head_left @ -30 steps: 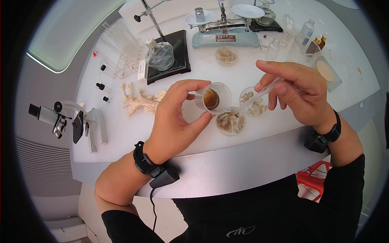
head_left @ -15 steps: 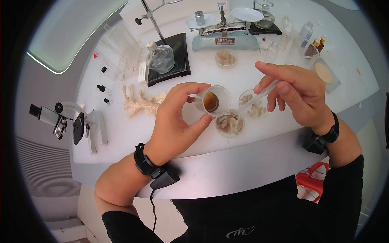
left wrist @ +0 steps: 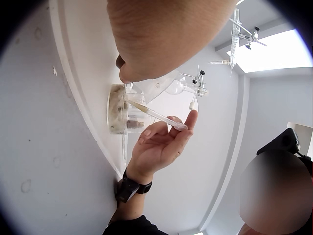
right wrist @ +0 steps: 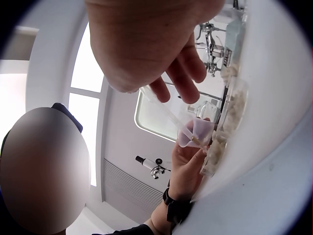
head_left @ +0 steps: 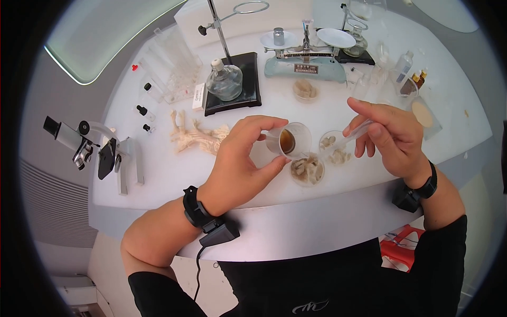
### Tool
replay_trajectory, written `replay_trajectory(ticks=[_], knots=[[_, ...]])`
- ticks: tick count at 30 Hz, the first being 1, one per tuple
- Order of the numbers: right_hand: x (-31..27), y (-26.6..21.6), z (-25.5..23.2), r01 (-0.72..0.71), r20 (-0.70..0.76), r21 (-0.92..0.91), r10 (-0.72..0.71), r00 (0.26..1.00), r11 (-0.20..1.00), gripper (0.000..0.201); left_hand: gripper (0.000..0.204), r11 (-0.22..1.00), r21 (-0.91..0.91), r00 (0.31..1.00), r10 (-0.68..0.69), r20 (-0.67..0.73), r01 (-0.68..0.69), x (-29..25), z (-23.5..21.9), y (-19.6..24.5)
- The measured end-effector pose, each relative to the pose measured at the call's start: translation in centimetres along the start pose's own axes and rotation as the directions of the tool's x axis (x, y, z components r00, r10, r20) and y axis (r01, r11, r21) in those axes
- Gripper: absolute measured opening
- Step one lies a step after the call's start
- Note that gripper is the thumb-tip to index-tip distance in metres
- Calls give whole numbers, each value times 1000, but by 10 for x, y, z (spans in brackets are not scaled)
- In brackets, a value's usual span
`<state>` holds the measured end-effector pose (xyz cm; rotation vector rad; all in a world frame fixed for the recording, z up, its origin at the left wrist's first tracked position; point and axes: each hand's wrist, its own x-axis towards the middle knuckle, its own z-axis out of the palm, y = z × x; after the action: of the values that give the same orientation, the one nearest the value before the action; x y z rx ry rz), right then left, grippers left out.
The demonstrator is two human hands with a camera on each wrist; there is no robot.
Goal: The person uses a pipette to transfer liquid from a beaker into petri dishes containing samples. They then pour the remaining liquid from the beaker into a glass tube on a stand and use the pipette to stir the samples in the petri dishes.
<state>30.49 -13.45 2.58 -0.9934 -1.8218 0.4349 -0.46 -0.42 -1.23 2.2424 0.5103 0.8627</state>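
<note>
My left hand (head_left: 237,156) holds a small clear plastic cup (head_left: 301,136), tilted, with brown liquid inside. Thumb and fingers of my right hand (head_left: 393,136) pinch a clear plastic dropper (left wrist: 159,115), its lower part tinted brownish in the left wrist view. The dropper slants down to the left, its tip close over the nearest petri dish (head_left: 308,185), which holds brownish, wet-looking clumps (head_left: 306,168). Just behind to the right, a second dish (head_left: 331,131) holds paler clumps, partly covered by the dropper. The cup overlaps the near dish's edge in the head view.
A third dish (head_left: 306,99) sits before the balance (head_left: 303,68). Behind my left hand are a pale branching root-like piece (head_left: 198,136) and a glass spirit lamp (head_left: 224,84) on a stand base. A microscope (head_left: 113,150) stands left; bottles (head_left: 404,66) stand back right.
The head view has shifted, so everything sits lower and mostly further right in it. Both hands keep nearly the same place over the dishes, still holding the cup and the dropper.
</note>
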Motion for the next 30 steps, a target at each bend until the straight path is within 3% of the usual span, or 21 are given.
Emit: replay_trajectory(ticks=[30], knots=[[3,-3,-2,-1,-7,-44,1,1000,999,37,58,1000,13,1000,13,5,-13,1,0,1]])
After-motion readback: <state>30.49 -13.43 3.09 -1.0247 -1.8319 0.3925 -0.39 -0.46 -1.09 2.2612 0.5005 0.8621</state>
